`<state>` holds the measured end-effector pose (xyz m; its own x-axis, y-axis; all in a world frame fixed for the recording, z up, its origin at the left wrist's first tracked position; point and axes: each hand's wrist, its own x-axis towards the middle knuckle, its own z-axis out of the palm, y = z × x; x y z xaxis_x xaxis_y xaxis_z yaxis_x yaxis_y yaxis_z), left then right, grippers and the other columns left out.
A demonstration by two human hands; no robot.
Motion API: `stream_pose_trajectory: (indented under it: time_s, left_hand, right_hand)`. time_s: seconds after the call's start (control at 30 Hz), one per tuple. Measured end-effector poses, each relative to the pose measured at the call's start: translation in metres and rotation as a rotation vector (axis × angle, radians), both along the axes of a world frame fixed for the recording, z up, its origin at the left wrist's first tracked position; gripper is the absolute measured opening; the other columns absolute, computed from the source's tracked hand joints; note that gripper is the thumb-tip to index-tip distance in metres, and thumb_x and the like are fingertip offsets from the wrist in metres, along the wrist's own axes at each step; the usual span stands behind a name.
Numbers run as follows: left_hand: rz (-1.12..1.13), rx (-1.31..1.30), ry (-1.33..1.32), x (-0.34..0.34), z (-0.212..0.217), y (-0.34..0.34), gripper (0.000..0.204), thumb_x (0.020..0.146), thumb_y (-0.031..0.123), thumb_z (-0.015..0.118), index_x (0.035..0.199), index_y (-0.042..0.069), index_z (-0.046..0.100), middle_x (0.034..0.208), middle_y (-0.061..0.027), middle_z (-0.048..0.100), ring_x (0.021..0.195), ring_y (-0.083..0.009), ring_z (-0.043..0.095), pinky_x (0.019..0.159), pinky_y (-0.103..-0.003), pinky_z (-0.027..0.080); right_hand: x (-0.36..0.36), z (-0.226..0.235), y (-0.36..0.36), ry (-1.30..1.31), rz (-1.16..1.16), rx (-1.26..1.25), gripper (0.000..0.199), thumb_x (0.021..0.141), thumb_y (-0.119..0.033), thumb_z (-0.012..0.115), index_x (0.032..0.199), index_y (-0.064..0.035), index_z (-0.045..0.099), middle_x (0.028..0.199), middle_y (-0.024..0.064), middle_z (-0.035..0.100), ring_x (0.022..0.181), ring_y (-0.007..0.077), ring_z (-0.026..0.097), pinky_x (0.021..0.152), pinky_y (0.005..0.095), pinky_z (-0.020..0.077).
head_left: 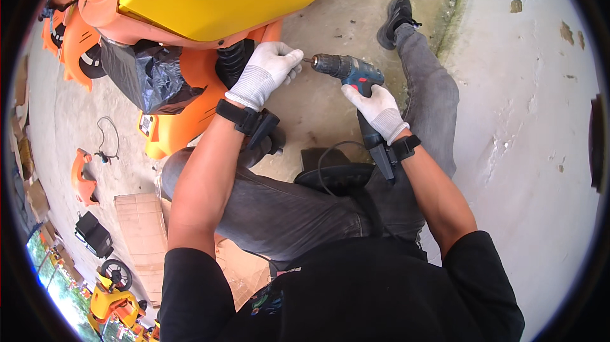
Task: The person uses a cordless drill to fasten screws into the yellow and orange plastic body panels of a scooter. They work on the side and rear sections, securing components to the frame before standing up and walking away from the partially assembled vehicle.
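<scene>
My right hand (379, 112), in a white knit glove, is wrapped round the handle of a teal and black cordless drill (351, 70). The drill's chuck and thin bit point left. At the bit's tip is my left hand (270, 67), also gloved, with its fingers closed in a pinch. Whatever lies between those fingers is too small or hidden to make out. Just beyond my left hand stands an orange scooter body (190, 97) with a large yellow panel (222, 2) on top. A black ribbed rubber boot (231, 63) shows beneath the panel.
Black plastic sheeting (149, 78) hangs on the scooter. On the floor to the left lie a cable (115, 135), an orange curved part (81, 177), a black box (94, 235) and flattened cardboard (140, 234). A pale wall (521, 151) runs along the right.
</scene>
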<state>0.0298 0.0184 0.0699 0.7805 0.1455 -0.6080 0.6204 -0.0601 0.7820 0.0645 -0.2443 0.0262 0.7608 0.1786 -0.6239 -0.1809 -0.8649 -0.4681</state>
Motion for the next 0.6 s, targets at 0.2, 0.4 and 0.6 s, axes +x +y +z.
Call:
stream_pose_trajectory:
  time_s: [0.2,0.4,0.6]
  left_hand:
    - [0.035,0.039,0.02,0.005,-0.014,-0.003,0.029,0.098,0.024,0.062,0.084,-0.001,0.065,0.07,-0.0031,0.064,0.055,-0.0088,0.055,0.055,-0.024,0.049]
    - [0.189,-0.273,0.003,0.009,-0.039,0.008,0.043,0.104,0.034,0.049,0.101,-0.006,0.064,0.085,-0.0095,0.066,0.07,-0.0132,0.059,0.064,-0.026,0.051]
    - [0.427,-0.392,0.094,0.023,-0.048,-0.002,0.059,0.105,0.043,0.041,0.108,-0.012,0.061,0.092,-0.0179,0.066,0.073,-0.0201,0.059,0.067,-0.03,0.051]
  right_hand:
    - [0.014,-0.007,0.004,0.053,0.049,-0.007,0.085,0.074,-0.069,0.068,0.098,0.0115,0.068,0.093,0.0281,0.07,0.095,0.0364,0.069,0.085,0.04,0.0517]
    - [0.038,-0.003,0.015,0.188,0.108,0.127,0.077,0.076,-0.066,0.068,0.106,0.0052,0.069,0.098,0.0227,0.071,0.1,0.0326,0.068,0.091,0.0376,0.0489]
    - [0.053,-0.059,0.006,0.207,0.126,0.16,0.085,0.076,-0.07,0.065,0.107,0.0088,0.067,0.098,0.0229,0.07,0.101,0.0333,0.067,0.091,0.0388,0.0478]
